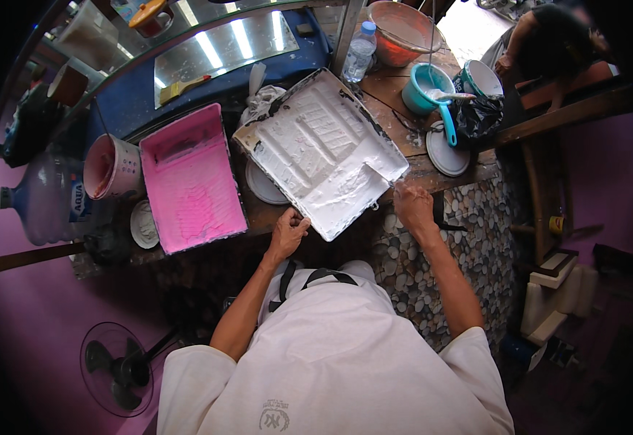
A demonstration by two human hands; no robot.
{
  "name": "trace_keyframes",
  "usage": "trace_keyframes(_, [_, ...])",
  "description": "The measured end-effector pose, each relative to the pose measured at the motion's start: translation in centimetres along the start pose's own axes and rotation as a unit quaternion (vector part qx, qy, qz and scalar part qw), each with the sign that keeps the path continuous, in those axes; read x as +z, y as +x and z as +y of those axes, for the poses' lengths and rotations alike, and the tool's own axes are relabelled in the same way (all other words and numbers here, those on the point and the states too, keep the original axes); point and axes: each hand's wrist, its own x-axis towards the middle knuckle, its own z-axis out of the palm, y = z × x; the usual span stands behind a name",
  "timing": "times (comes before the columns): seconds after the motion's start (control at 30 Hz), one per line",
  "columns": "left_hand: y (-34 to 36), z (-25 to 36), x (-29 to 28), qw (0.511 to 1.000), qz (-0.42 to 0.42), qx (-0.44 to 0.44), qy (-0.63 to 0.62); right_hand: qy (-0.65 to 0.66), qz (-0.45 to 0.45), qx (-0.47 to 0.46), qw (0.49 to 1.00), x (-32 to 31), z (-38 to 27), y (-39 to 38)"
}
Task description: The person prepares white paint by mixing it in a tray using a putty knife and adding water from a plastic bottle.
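Note:
A white paint tray (309, 148) with a ribbed slope and thick white paint lies tilted on the workbench in front of me. My left hand (289, 232) grips its near left edge, fingers closed on the rim. At the tray's right corner my right hand (413, 206) is closed around a flat, paint-smeared scraper (387, 171), whose blade rests in the wet paint; its handle is hidden by my fingers. Left of the white tray sits a pink paint tray (189, 181), its bottom coated with pink paint.
A paint pail (112, 168) and water jug (44, 203) stand at the left. Behind the trays lie a brush (184, 88) and glass pane (229, 54). Far right are a water bottle (360, 52), orange bucket (403, 32), teal dipper (425, 90) and lid (447, 154). Another person (559, 43) is beyond.

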Motion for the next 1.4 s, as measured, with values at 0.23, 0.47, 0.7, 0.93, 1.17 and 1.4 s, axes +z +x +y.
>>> trace_keyframes(0.23, [-0.1,-0.4,0.1,1.0,0.011,0.002,-0.006,0.085,0.032,-0.031,0.995,-2.8,-0.7,0.8])
trace_keyframes(0.47, [-0.1,0.0,0.1,1.0,0.013,-0.003,0.011,0.037,0.021,0.002,0.999,-1.5,0.0,1.6])
trace_keyframes(0.7, [0.0,-0.6,0.0,1.0,0.012,0.001,0.001,0.048,0.012,-0.033,0.998,-3.1,-0.4,2.4])
trace_keyframes(0.93, [0.0,-0.5,0.0,1.0,0.003,-0.001,0.007,-0.015,-0.001,-0.017,1.0,-1.4,0.4,3.5])
trace_keyframes(1.17, [-0.1,-0.1,-0.1,1.0,0.003,-0.002,0.007,0.013,-0.038,-0.065,0.997,-1.2,-2.8,0.2])
trace_keyframes(1.4, [-0.3,0.5,-0.2,1.0,-0.002,-0.004,0.009,0.08,-0.097,-0.039,0.991,-4.6,-3.5,0.1])
